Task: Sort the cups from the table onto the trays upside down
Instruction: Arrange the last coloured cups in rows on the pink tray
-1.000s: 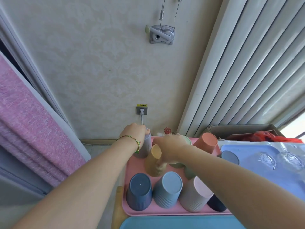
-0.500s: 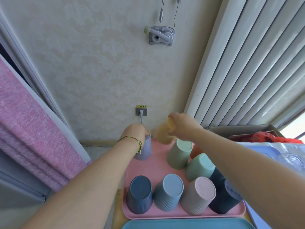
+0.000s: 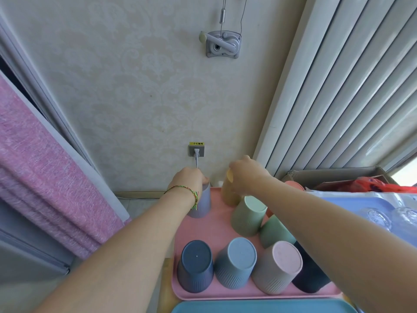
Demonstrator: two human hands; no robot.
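Observation:
A pink tray (image 3: 203,231) carries several ribbed cups, all upside down. At its far left corner my left hand (image 3: 189,180) grips the top of a lavender cup (image 3: 202,205) that stands on the tray. To its right, my right hand (image 3: 244,175) holds a yellow cup (image 3: 229,195) by its base, upside down at the tray's far edge. Two green cups (image 3: 247,218) stand in the middle. Along the front are a navy cup (image 3: 195,265), a blue cup (image 3: 235,262) and a pink cup (image 3: 278,266).
A teal tray (image 3: 248,307) lies at the bottom edge. A light blue tray (image 3: 352,203) with clear glasses (image 3: 379,218) sits to the right. Behind it stand an orange cup (image 3: 293,184) and a cardboard box (image 3: 334,177). The wall with a socket (image 3: 196,150) rises just behind.
My right hand lifted the yellow cup from the middle of the pink tray and brought it down at the far edge. My left hand stayed on the lavender cup.

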